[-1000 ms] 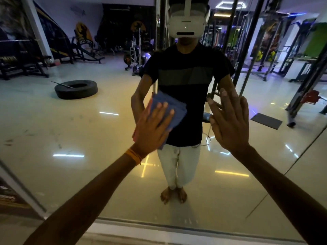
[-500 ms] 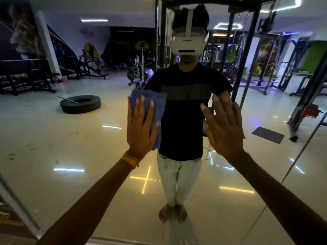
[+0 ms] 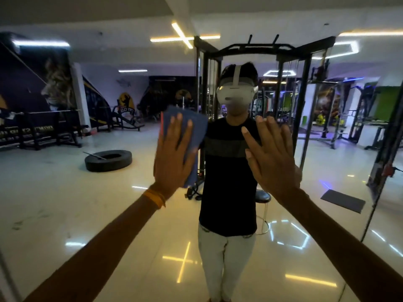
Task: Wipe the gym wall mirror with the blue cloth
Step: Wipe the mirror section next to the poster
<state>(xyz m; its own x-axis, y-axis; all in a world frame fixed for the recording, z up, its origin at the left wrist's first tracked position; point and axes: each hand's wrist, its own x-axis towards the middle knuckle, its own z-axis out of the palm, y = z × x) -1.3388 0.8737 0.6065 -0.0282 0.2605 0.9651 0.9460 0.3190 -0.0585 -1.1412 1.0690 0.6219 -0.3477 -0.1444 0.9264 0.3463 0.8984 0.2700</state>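
1. Head view, the only one I have: the mirror (image 3: 65, 203) fills nearly the whole frame and reflects a glossy gym floor.
2. My left hand (image 3: 172, 158) lies flat on the blue cloth (image 3: 197, 127) and presses it to the glass. Its fingers (image 3: 177, 129) are straight, slightly spread and point upward, not curled round the fabric.
3. The cloth is folded and sits on the glass just left of the reflected person (image 3: 229, 182), about level with the shoulder. Its top and right edges stick out past the fingertips, and a lower corner shows beside the palm.
4. My right hand (image 3: 272, 158) is raised beside it with the palm toward the glass. The fingers are straight and apart and hold nothing. I cannot tell whether it touches the mirror.
5. An orange band (image 3: 153, 198) circles the left wrist.
6. In the reflection, a black tyre (image 3: 108, 160) lies on the floor to the left, and a black rack frame (image 3: 261, 51) stands behind the person.
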